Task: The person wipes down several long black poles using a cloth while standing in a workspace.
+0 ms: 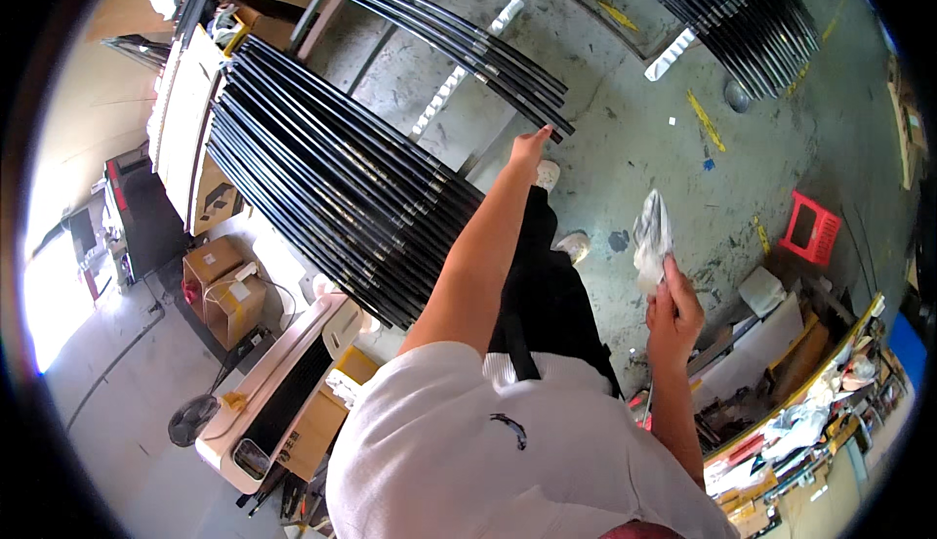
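My left hand (528, 148) reaches forward, its fingers closed at the near end of a long black rod (512, 98). That rod is the nearest of several lying side by side, their ends pointing toward me. Under them runs a white-wrapped support bar (441, 100). In my right hand (675, 312), a crumpled whitish cloth (652, 236) is pinched between thumb and fingers and stands up above them, away from the rods. A large row of similar black rods (332, 173) lies left of my left arm.
Another batch of black rods (737, 21) rests at the far right on a white-wrapped bar (671, 55). A red plastic stool (811, 228) stands on the floor at right, near a cluttered bench (781, 441). Cardboard boxes (226, 290) and a fan (193, 420) are at left.
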A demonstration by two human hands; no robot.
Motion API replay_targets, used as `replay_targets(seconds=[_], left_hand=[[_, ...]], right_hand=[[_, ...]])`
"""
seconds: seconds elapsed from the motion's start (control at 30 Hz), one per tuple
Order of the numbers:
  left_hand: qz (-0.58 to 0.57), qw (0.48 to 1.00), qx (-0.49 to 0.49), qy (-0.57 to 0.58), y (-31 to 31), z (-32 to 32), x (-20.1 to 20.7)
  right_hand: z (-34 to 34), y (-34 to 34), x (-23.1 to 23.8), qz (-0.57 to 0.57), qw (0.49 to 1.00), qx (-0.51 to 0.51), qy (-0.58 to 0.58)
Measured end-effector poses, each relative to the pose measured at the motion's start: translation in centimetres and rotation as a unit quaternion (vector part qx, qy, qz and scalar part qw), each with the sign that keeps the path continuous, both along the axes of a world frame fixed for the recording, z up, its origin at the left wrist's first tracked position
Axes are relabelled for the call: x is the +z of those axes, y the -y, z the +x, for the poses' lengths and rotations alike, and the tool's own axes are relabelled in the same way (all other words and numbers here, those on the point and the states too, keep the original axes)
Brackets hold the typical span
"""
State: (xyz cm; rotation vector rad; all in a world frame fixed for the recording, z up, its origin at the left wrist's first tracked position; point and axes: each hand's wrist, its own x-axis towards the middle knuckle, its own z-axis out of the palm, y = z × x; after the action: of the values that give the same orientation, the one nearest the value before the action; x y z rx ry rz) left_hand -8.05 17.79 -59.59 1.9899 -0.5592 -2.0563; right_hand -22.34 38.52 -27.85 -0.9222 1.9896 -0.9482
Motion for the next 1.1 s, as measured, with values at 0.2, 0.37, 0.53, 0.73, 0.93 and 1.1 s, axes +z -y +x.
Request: replay_targets(seconds=[0.2,0.37,0.53,0.73,0.93,1.1], left_hand=[[-0.128,0.976,0.169,0.042,0.4,-1.2,-13.0],[-0.123,0.967,0.204,-0.094,0.8,-0.9,-6.0],[-0.186,0.894,0.323,-0.247,-1.3,1.4,7.2],[-0.306,0.856,0.265,-0.322,-3.9,2.4,31.2],[-0.433,0.797,0.215,-0.362,-5.2,0.5,42.8],[-0.471,0.785,0.13,-0.38,-9.7,-0.9,49.0]], right_hand=[[-0.5,-0.9,-1.7,-0.025,1.0,0.011,-0.002],[-0.4,-0.6,-1.9,0.004,1.0,0.025,-0.012],[0.1,0.1,-0.5,-0.035,0.997,0.063,-0.006],[2.6,0.1,4.0,-0.137,0.985,0.098,0.037],[4.1,-1.9,8.9,-0.223,0.962,0.153,0.027],[3.6,-3.9,11.8,-0.272,0.956,0.11,-0.008]])
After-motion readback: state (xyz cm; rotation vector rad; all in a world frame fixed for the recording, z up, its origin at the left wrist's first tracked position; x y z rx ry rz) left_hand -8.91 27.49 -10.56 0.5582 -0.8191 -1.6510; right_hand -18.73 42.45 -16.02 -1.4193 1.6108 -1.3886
